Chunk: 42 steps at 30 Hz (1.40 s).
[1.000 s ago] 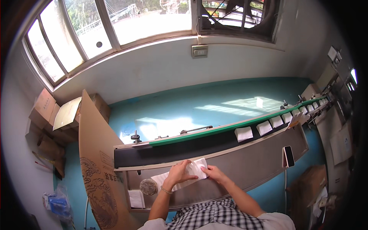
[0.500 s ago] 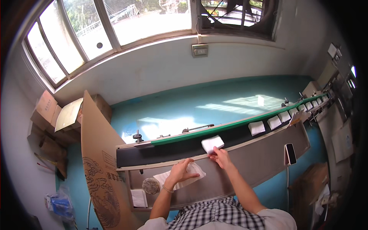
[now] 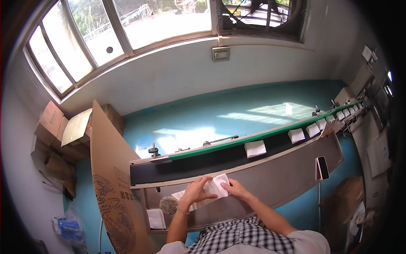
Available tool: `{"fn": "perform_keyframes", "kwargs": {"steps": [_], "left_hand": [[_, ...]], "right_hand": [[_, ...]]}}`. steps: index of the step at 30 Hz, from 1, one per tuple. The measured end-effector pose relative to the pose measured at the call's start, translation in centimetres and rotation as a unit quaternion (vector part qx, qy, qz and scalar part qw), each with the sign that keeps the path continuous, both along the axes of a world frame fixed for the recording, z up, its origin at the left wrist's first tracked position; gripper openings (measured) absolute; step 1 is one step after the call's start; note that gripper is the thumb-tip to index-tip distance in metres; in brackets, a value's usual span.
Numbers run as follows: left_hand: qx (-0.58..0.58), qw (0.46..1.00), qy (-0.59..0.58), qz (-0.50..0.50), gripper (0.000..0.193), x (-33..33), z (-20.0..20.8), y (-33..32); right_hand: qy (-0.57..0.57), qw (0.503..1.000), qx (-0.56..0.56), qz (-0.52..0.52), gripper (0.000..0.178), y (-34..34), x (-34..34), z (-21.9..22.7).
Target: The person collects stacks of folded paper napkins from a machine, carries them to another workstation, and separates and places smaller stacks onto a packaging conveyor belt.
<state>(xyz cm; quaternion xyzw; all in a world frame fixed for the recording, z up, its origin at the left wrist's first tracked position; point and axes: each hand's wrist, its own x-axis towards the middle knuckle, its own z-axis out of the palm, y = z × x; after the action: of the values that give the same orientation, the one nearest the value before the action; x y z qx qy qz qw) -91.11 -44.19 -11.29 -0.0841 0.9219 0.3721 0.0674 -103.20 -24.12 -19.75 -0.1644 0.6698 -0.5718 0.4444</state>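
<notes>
A row of white folded paper napkins (image 3: 204, 202) lies on the grey metal ledge in front of me. My left hand (image 3: 198, 190) rests over it, thumb and fingers spread apart across the paper. At the row's right end, my right hand (image 3: 238, 189) pinches a small stack of folded napkins (image 3: 221, 181), its thumb on the near face; the far fingers are partly hidden. Beyond the ledge, a separate napkin stack (image 3: 255, 148) sits on the black conveyor belt (image 3: 186, 167), with several similar stacks spaced out toward the right.
A round, speckled container (image 3: 168, 205) and another white napkin pile (image 3: 156, 219) are at the ledge's left end. A tall cardboard sheet (image 3: 108, 169) stands left of the belt. A phone (image 3: 322, 168) leans at the ledge's right. A green guide rail (image 3: 211, 149) edges the belt's far side.
My right hand has let go of a napkin stack on the belt and come back to the row, closing on another. The stacks on the belt have shifted; my left hand stays nearly in place.
</notes>
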Motion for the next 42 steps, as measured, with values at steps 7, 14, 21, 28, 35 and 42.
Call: {"fn": "perform_keyframes", "kwargs": {"steps": [7, 14, 21, 28, 35, 42], "left_hand": [[-0.010, 1.000, 0.005, 0.001, 0.083, -0.1, -0.1, 0.2], [-0.016, 1.000, -0.006, 0.004, 0.086, 0.4, -0.1, -0.2], [-0.020, 0.999, -0.022, 0.016, 0.096, 1.1, -0.3, -0.7], [-0.035, 0.999, 0.017, 0.017, 0.090, 0.5, 0.1, -0.1], [-0.015, 0.999, 0.021, 0.030, 0.090, 1.1, -0.4, -0.4], [-0.017, 0.999, 0.027, 0.026, 0.090, 0.8, -0.5, -0.3]], "right_hand": [[-0.208, 0.937, -0.139, -0.242, 0.038, -1.4, -5.0, -0.1], [0.387, 0.918, 0.079, 0.046, 0.049, -3.0, 2.9, 3.0], [0.112, 0.993, 0.020, 0.019, 0.046, -1.5, 1.1, 0.9], [0.172, 0.985, 0.024, 0.018, 0.045, -3.2, 1.4, -0.4], [0.183, 0.982, 0.028, 0.029, 0.043, -2.4, 2.3, 2.9], [0.061, 0.998, 0.005, -0.022, 0.045, -2.6, 1.4, -0.1]]}}
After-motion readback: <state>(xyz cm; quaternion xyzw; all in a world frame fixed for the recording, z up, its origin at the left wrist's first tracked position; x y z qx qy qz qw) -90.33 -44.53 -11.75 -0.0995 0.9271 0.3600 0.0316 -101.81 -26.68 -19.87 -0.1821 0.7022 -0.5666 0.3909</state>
